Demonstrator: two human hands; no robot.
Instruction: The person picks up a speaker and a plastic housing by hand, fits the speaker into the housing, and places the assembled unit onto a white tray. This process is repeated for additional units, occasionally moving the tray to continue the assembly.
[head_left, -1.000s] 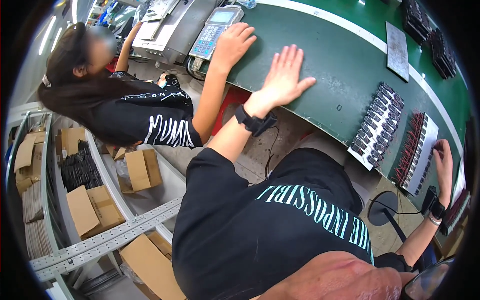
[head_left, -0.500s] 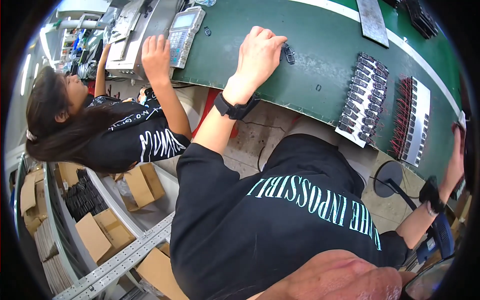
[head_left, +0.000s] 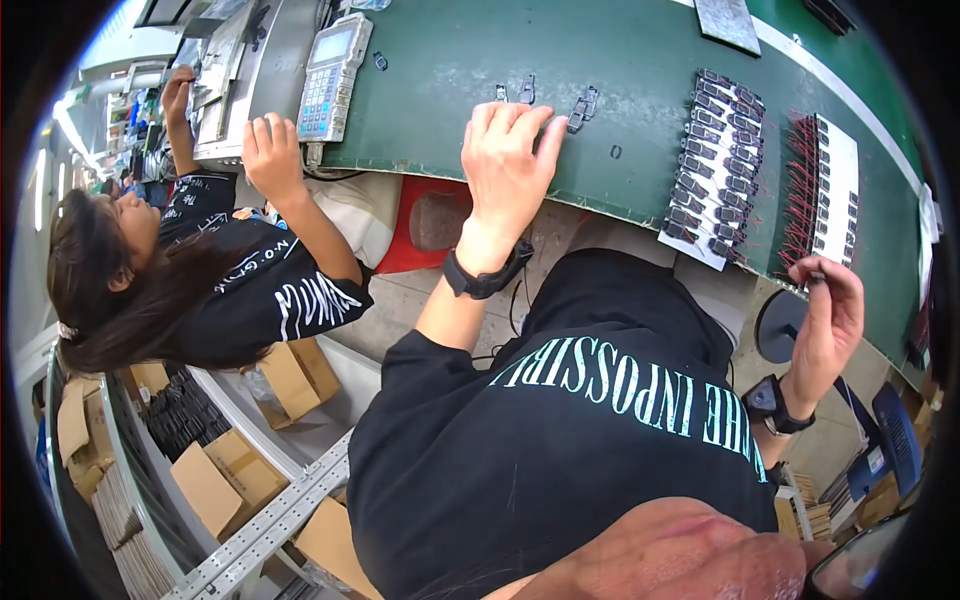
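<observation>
My left hand (head_left: 508, 160) is over the near edge of the green table (head_left: 430, 110), thumb apart from its fingers, with nothing visible in it. Just beyond its fingertips lies a small black device casing (head_left: 527, 88). More small black casings (head_left: 580, 112) sit together to its right. My right hand (head_left: 828, 320) is raised near the table's right front edge, with thumb and fingertips pinched on a small dark piece (head_left: 816, 277). Beside that hand is a white strip (head_left: 843, 190) with rows of small dark modules and red wires (head_left: 798, 190).
A white board (head_left: 708, 255) carries rows of black casings. A small black ring (head_left: 616, 152) and a grey metal plate (head_left: 727, 25) are on the table. At left stands a keypad device (head_left: 335, 75), with a co-worker (head_left: 200, 260) beside it. Cardboard boxes (head_left: 235, 475) are below left.
My left hand has drawn back toward me and its fingers have spread, uncovering casings. My right hand has come from the far right edge to the wired strip. The co-worker's hands have shifted.
</observation>
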